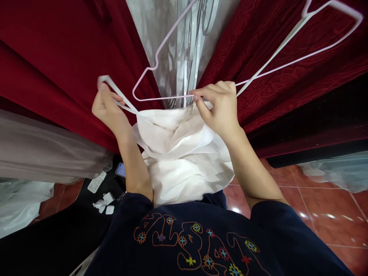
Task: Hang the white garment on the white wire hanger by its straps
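Note:
A white garment (186, 168) with thin shoulder straps hangs in soft folds before my torso. My left hand (107, 105) is closed on its left strap (124, 96), pulled out to the left into a loop that lies apart from the hanger. A pale pink hanger (166, 98) spans the space above the garment. My right hand (221, 107) pinches the hanger's bottom bar between thumb and fingers, near the garment's top edge. On the right, the other white strap (276, 53) stretches from behind my right hand up to the hanger's shoulder.
Red curtains (69, 57) hang on both sides, with a shiny metal frame (189, 57) between them. At lower left, a phone (120, 169), a white charger plug (108, 198) and a small white case (109, 209) lie on a black surface (77, 226). Red tiles (324, 207) cover the floor.

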A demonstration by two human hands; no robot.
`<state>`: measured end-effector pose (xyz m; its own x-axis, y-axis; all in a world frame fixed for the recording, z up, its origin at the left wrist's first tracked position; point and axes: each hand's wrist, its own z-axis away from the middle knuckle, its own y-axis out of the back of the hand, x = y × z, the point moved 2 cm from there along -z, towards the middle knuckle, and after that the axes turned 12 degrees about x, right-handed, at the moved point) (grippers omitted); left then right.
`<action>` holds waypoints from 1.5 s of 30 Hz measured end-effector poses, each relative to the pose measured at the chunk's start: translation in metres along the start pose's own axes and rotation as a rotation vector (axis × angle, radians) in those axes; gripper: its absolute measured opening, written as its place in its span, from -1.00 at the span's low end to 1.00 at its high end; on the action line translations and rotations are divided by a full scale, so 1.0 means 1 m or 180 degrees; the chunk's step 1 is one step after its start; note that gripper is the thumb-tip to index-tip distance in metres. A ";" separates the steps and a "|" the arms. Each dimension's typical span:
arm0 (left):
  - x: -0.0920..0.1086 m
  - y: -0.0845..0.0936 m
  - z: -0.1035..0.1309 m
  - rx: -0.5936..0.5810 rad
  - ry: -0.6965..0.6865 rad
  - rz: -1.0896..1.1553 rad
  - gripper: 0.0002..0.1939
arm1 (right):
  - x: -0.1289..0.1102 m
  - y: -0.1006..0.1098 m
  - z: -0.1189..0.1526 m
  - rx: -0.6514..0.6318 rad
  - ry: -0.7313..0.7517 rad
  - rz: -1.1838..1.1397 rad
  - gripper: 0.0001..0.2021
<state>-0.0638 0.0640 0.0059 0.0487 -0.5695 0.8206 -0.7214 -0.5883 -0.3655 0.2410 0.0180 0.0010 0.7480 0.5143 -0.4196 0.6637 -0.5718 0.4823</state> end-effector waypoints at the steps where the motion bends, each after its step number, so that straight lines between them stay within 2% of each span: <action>1: -0.003 0.003 -0.010 0.0021 0.0318 0.0212 -0.35 | 0.002 0.002 0.000 -0.0006 0.0017 -0.0035 -0.62; 4: -0.016 0.007 -0.026 -0.0278 0.1365 0.0594 -0.44 | 0.000 0.000 0.001 0.0065 0.0218 -0.0304 -0.63; 6: -0.022 0.004 -0.015 -0.0595 0.1678 0.0613 -0.69 | -0.007 -0.006 0.003 0.0150 0.0403 -0.0504 -0.61; 7: -0.022 0.000 -0.003 -0.0810 0.1642 0.0645 -0.75 | -0.011 -0.010 0.005 0.0191 0.0465 -0.0579 -0.60; 9: -0.019 -0.013 0.033 -0.1255 0.1443 0.0671 -0.48 | -0.019 -0.018 0.008 0.0273 0.0512 -0.0692 -0.57; 11: -0.011 -0.030 0.073 -0.1649 0.1448 0.0806 -0.35 | -0.025 -0.022 0.014 0.0412 0.0407 -0.0849 -0.55; 13: -0.001 -0.046 0.106 -0.1995 0.1426 0.1097 -0.41 | -0.028 -0.021 0.023 0.0628 0.0187 -0.1090 -0.55; 15: 0.010 -0.058 0.125 -0.2101 0.1184 0.1294 -0.54 | -0.022 -0.016 0.033 0.0902 -0.0107 -0.1274 -0.56; 18: 0.019 -0.066 0.136 -0.1985 0.0797 0.1471 -0.65 | 0.002 -0.009 0.041 0.1464 -0.0558 -0.1266 -0.57; 21: 0.020 -0.066 0.135 -0.1528 0.0758 0.1504 -0.65 | 0.036 -0.003 0.033 0.2086 -0.0986 -0.1251 -0.57; 22: 0.020 -0.066 0.134 -0.1392 0.0798 0.1479 -0.63 | 0.045 -0.002 0.027 0.2108 -0.1131 -0.1303 -0.61; 24: 0.020 -0.066 0.133 -0.1262 0.0909 0.1422 -0.60 | 0.055 0.001 0.014 0.1806 -0.1411 -0.1431 -0.73; 26: 0.021 -0.066 0.134 -0.1281 0.1001 0.1423 -0.57 | 0.053 0.006 0.006 0.1565 -0.1616 -0.1508 -0.72; 27: 0.021 -0.067 0.134 -0.1281 0.1041 0.1435 -0.56 | 0.049 0.009 0.005 0.1574 -0.1670 -0.1517 -0.67; 31: 0.018 -0.067 0.134 -0.1255 0.1119 0.1260 -0.47 | 0.029 0.015 0.011 0.1948 -0.1745 -0.1555 -0.63; 35: 0.014 -0.068 0.135 -0.1246 0.1101 0.1127 -0.41 | 0.022 0.016 0.019 0.2360 -0.1687 -0.1499 -0.68; 38: 0.013 -0.069 0.136 -0.1264 0.1091 0.1082 -0.40 | 0.015 0.020 0.018 0.2350 -0.1487 -0.1642 -0.65; 42: 0.013 -0.070 0.138 -0.1243 0.1163 0.1053 -0.42 | -0.004 0.032 -0.010 0.1660 -0.1395 -0.2218 -0.89; 43: 0.013 -0.070 0.138 -0.1243 0.1185 0.1072 -0.43 | -0.006 0.037 -0.021 0.1668 -0.1388 -0.2336 -0.87; 45: 0.013 -0.069 0.138 -0.1273 0.1203 0.1096 -0.44 | 0.002 0.050 -0.041 0.2022 -0.1621 -0.2585 -0.74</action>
<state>0.0820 0.0186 -0.0189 -0.4253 -0.4030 0.8104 -0.8574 -0.1072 -0.5033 0.2752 0.0168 0.0562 -0.0819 0.6434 -0.7611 0.7276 -0.4833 -0.4868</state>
